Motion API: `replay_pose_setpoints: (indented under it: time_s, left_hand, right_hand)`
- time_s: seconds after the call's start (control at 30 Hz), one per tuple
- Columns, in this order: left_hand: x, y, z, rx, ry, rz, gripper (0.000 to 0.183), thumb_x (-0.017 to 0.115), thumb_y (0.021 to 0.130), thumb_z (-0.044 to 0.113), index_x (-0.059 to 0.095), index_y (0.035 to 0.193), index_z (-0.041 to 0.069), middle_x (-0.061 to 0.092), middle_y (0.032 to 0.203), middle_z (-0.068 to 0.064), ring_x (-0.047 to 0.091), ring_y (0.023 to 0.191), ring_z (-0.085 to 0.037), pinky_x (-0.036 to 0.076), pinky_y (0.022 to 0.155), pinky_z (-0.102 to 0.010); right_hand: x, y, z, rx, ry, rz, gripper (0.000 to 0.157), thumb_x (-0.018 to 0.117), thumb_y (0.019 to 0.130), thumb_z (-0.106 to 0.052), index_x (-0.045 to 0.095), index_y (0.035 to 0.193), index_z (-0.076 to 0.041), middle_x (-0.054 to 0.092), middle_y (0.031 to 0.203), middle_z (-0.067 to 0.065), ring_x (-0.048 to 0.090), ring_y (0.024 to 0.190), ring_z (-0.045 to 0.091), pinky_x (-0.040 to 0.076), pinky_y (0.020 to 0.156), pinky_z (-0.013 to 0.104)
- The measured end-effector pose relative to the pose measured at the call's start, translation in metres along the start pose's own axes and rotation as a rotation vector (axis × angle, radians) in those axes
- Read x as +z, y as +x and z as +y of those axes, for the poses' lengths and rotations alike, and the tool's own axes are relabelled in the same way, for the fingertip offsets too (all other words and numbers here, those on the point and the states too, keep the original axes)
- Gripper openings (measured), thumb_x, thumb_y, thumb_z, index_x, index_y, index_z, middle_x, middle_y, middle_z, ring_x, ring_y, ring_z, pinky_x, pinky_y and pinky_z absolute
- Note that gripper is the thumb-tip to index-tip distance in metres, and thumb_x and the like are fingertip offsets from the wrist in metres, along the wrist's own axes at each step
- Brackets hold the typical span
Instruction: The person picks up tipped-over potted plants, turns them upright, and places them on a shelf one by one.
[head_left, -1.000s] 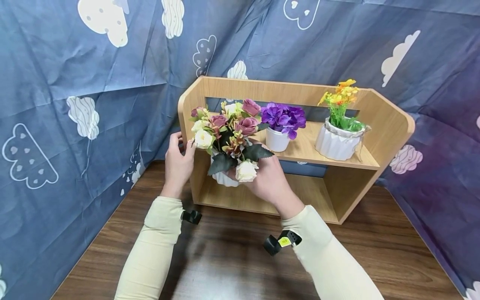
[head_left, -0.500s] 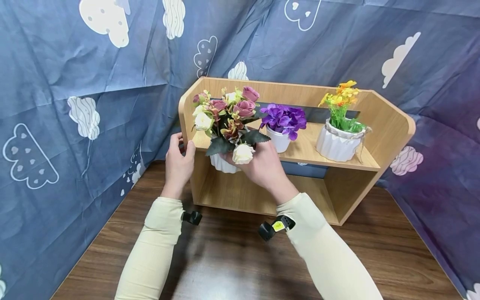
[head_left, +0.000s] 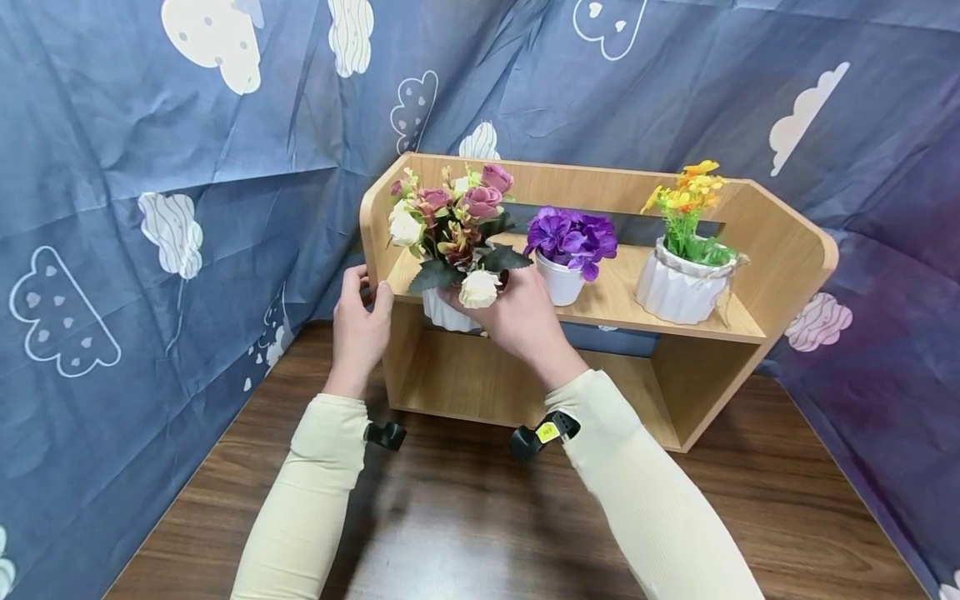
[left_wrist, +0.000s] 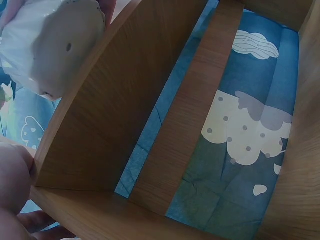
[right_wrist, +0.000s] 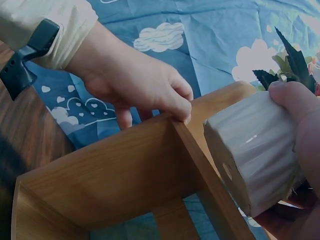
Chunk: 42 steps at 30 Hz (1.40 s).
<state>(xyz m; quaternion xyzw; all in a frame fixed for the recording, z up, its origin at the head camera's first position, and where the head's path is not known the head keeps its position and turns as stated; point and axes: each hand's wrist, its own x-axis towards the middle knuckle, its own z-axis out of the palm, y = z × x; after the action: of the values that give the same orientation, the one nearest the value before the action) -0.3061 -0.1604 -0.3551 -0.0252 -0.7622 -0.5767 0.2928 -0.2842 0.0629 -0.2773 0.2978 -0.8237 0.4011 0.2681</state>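
My right hand [head_left: 525, 321] grips a white ribbed flower pot [head_left: 442, 312] holding artificial mauve and cream roses [head_left: 450, 217] with dark leaves. It is held at the front left of the wooden shelf's upper board. In the right wrist view the pot [right_wrist: 255, 150] tilts, its base turned toward the shelf edge and the thumb near its rim. My left hand [head_left: 360, 329] holds the shelf's left side panel [head_left: 378, 225], thumb in front and fingers around the outside. From below, the left wrist view shows the pot's underside [left_wrist: 50, 47] above the upper board.
On the upper board stand a small white pot with purple flowers [head_left: 561, 282] and, farther right, a ribbed white pot with yellow-orange flowers [head_left: 682, 287] and twine. The two-tier shelf sits on a dark wooden table [head_left: 450, 517], with a blue cloud-print cloth [head_left: 247, 133] behind.
My right hand has raised the potted roses and moved them farther in, toward the shelf's upper board at the left. The left hand keeps its hold on the side panel.
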Motion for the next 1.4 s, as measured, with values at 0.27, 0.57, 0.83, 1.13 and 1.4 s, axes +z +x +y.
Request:
replay_pose_setpoints:
  time_s: [0.27, 0.57, 0.83, 1.13, 1.4]
  left_hand:
    - [-0.002, 0.000, 0.001, 0.000, -0.002, -0.008, 0.042, 0.055, 0.108, 0.027, 0.053, 0.144, 0.006, 0.065, 0.136, -0.023, 0.066, 0.122, -0.037, 0.056, 0.104, -0.058]
    - [-0.001, 0.001, 0.002, -0.001, -0.001, -0.008, 0.043, 0.055, 0.107, 0.029, 0.053, 0.144, 0.007, 0.065, 0.135, -0.021, 0.066, 0.122, -0.037, 0.055, 0.105, -0.056]
    - [-0.003, 0.000, 0.002, 0.000, -0.006, -0.016, 0.042, 0.055, 0.108, 0.028, 0.053, 0.145, 0.007, 0.065, 0.137, -0.021, 0.066, 0.125, -0.036, 0.055, 0.106, -0.057]
    - [-0.003, -0.001, 0.001, -0.012, -0.012, -0.028, 0.042, 0.056, 0.108, 0.028, 0.053, 0.145, 0.008, 0.064, 0.138, -0.020, 0.065, 0.126, -0.036, 0.055, 0.107, -0.058]
    - [-0.002, 0.000, 0.000, 0.002, -0.007, -0.020, 0.042, 0.055, 0.108, 0.026, 0.053, 0.145, 0.006, 0.065, 0.137, -0.021, 0.066, 0.126, -0.036, 0.054, 0.108, -0.057]
  right_hand:
    - [0.003, 0.007, 0.003, 0.125, 0.041, -0.009, 0.065, 0.094, 0.084, -0.030, 0.068, 0.141, -0.013, 0.073, 0.141, 0.006, 0.067, 0.134, 0.022, 0.051, 0.114, 0.044]
    - [0.006, 0.017, 0.005, 0.217, 0.042, -0.031, 0.063, 0.092, 0.086, -0.035, 0.069, 0.142, -0.018, 0.074, 0.141, 0.004, 0.069, 0.128, 0.023, 0.056, 0.106, 0.044]
    - [0.009, 0.024, 0.006, 0.291, 0.028, -0.037, 0.067, 0.092, 0.085, -0.040, 0.067, 0.145, -0.021, 0.072, 0.145, 0.002, 0.067, 0.131, 0.023, 0.055, 0.108, 0.045]
    - [0.013, 0.031, 0.008, 0.341, 0.032, -0.041, 0.069, 0.091, 0.085, -0.043, 0.066, 0.146, -0.022, 0.070, 0.148, 0.001, 0.065, 0.137, 0.025, 0.051, 0.115, 0.046]
    - [0.019, 0.035, 0.012, 0.347, 0.049, 0.008, 0.072, 0.094, 0.082, -0.041, 0.067, 0.147, -0.023, 0.069, 0.149, 0.000, 0.061, 0.141, 0.025, 0.048, 0.118, 0.044]
